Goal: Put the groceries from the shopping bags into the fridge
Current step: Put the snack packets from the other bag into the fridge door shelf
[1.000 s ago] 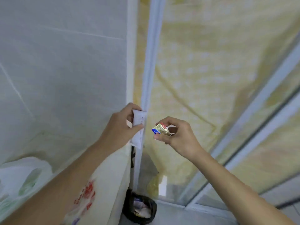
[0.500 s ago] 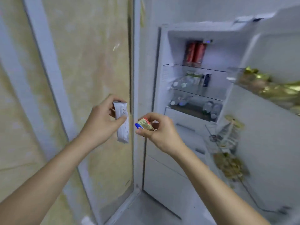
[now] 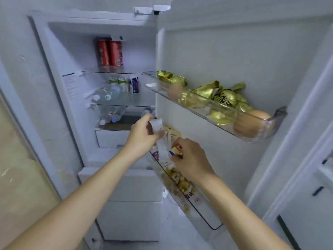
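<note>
My right hand (image 3: pixel 189 159) is curled shut around a small gold packet with a red and blue end (image 3: pixel 175 152), pinched at my fingertips right over the clear plastic lower door bin (image 3: pixel 200 212); below my knuckles that bin is already crowded with yellow-and-white sachets, its front rim running down toward my wrist with little spare room near my fingers and more toward its near end. Just left of that, my left hand (image 3: pixel 142 136) grips the top of a long white plastic pouch (image 3: pixel 160 141) between thumb and fingers, the pouch hanging down so its lower end touches the bin's contents beside my right fingertips. Above and right of both hands, the clear upper door shelf (image 3: pixel 259 130) juts out, holding gold foil packs (image 3: pixel 214 96) and brown eggs (image 3: pixel 246 127), with open air between its underside and my knuckles. Beyond my left fingers, the white fridge's (image 3: pixel 72 51) glass shelves carry water bottles (image 3: pixel 106 93), small cartons (image 3: pixel 124 83) and, highest, two red cans (image 3: pixel 110 53).
</note>
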Demonstrator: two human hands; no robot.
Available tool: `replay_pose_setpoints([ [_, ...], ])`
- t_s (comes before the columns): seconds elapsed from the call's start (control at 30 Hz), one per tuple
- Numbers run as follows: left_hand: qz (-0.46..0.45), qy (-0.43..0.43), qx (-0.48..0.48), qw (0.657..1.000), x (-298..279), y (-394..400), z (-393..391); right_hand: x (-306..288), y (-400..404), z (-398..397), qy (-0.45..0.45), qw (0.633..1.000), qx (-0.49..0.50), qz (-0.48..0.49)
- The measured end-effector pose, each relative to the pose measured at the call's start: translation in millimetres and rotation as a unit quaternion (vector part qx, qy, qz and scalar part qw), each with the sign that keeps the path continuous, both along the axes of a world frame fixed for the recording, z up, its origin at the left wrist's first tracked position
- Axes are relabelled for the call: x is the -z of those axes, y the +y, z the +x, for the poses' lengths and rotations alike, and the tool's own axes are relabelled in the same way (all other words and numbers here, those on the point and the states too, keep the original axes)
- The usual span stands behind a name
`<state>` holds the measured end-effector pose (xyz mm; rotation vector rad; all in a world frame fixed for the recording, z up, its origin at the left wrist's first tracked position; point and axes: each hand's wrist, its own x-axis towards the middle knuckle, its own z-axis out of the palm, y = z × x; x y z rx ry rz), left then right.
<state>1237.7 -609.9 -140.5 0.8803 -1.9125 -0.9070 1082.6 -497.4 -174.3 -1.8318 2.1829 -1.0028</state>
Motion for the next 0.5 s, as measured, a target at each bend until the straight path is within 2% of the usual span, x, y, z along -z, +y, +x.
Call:
replay_pose_setpoints([
  [0.07,0.040,0.002,0.019,0.999,17,-9,-19,14,-5,-6,0.028,0.998,0.016,0.045],
  [0.17,0.098,-0.030,0.028,0.994,46,-22,-35,26,-14,-7,0.021,0.995,0.033,0.091],
  [0.23,0.093,-0.072,0.045,0.992,62,-28,-35,33,-21,-4,0.015,0.993,0.038,0.110],
  [0.33,-0.050,-0.204,0.046,0.977,73,-32,-28,39,-31,1,0.044,0.989,0.047,0.133],
  [0.4,-0.194,-0.274,0.007,0.942,70,-34,-23,37,-36,4,0.062,0.988,0.052,0.132],
  [0.43,-0.243,-0.285,-0.013,0.927,67,-35,-19,35,-38,6,0.072,0.988,0.058,0.124],
  [0.5,-0.276,-0.288,-0.043,0.916,57,-37,-8,29,-42,10,0.091,0.990,0.069,0.078],
])
